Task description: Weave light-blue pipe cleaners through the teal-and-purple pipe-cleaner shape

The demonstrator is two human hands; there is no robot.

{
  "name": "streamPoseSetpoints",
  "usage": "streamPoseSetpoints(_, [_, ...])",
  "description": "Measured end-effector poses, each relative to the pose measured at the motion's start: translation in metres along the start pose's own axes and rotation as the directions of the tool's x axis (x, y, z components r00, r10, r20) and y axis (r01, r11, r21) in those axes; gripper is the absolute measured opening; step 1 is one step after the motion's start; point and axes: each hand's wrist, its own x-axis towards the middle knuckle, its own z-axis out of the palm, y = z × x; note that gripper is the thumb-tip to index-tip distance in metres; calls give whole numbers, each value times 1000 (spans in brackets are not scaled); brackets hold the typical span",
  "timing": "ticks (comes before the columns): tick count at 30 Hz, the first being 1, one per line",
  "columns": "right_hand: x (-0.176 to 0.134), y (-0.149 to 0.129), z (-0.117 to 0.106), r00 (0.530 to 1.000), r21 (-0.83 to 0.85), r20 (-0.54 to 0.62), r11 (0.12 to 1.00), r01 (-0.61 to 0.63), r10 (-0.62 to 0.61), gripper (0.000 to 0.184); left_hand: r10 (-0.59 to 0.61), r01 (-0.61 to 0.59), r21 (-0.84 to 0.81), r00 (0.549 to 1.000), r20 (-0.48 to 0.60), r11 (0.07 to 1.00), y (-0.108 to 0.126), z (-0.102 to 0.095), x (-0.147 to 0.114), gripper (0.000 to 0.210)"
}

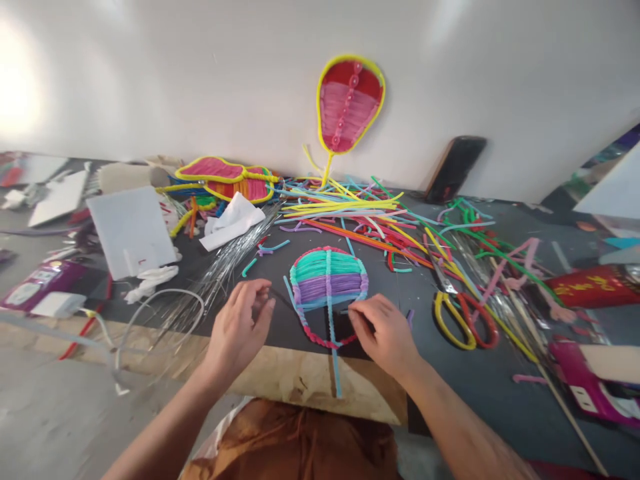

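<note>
A round fan [330,287] of pipe cleaners lies on the dark table edge in front of me. Its pink-red rim crosses a light blue spine and handle; green, purple and blue rows fill the upper part, while the lower part is unfilled. At its right edge my right hand [385,337] is closed, fingertips pinching near the end of the blue row; the exact strand is partly hidden. To the left of the fan, my left hand [243,320] hovers with fingers curved and thumb apart, nothing visible in it. A loose blue end [289,292] sticks out by the rim.
Loose pipe cleaners [345,207] pile up behind the fan. Scissors [465,320] with yellow and red handles lie right. A finished pink fan [350,107] and a phone [455,167] lean on the wall. Left are silver strands [225,267], a white card [131,230] and a cable [120,333].
</note>
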Motion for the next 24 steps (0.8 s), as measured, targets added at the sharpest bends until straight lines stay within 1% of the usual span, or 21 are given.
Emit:
streamPoseSetpoints(1, [-1,-7,0,998,-49,61,999,14,-11,9,-95,103,-94,992,85,990,-4,1,-5,28])
streamPoseSetpoints(2, [-2,-14,1,993,-112,117,994,18,-5,12,-142,175,-200,976,167,964,-7,4,-9,30])
streamPoseSetpoints(4, [-1,-28,4,976,-240,214,971,4,49,20,-180,296,-393,935,305,871,-10,9,-15,33])
streamPoseSetpoints(5, [1,-34,6,963,-297,252,955,-12,90,23,-186,342,-456,917,352,822,-9,11,-16,34])
streamPoseSetpoints(7, [8,-40,11,933,-387,313,921,-47,179,26,-196,403,-519,892,408,754,-6,14,-16,36])
streamPoseSetpoints(10, [23,-44,14,876,-475,368,873,-112,313,18,-214,453,-551,870,443,701,0,14,-14,37])
streamPoseSetpoints(12, [31,-45,13,842,-513,362,840,-178,400,14,-238,499,-588,852,466,637,1,13,-12,40])
streamPoseSetpoints(13, [33,-45,13,834,-525,341,824,-214,434,14,-246,523,-609,841,482,597,1,12,-11,42])
streamPoseSetpoints(14, [33,-46,12,835,-532,307,810,-248,457,15,-247,546,-627,828,503,555,1,12,-10,44])
streamPoseSetpoints(16, [32,-47,10,860,-530,220,796,-292,461,15,-217,586,-656,800,559,476,4,11,-7,46])
streamPoseSetpoints(17, [30,-47,10,881,-521,174,800,-297,440,15,-195,604,-662,786,587,444,7,12,-5,46])
streamPoseSetpoints(19, [27,-47,11,928,-500,90,823,-271,360,14,-163,625,-670,768,619,402,14,14,0,45])
streamPoseSetpoints(20, [26,-47,12,950,-491,54,837,-244,308,14,-164,619,-677,774,611,399,19,16,2,44])
streamPoseSetpoints(22, [25,-46,15,981,-479,-12,860,-175,192,16,-196,585,-688,804,562,428,27,19,7,39])
streamPoseSetpoints(24, [25,-46,17,993,-473,-62,874,-114,96,17,-244,549,-689,833,496,473,34,22,10,33])
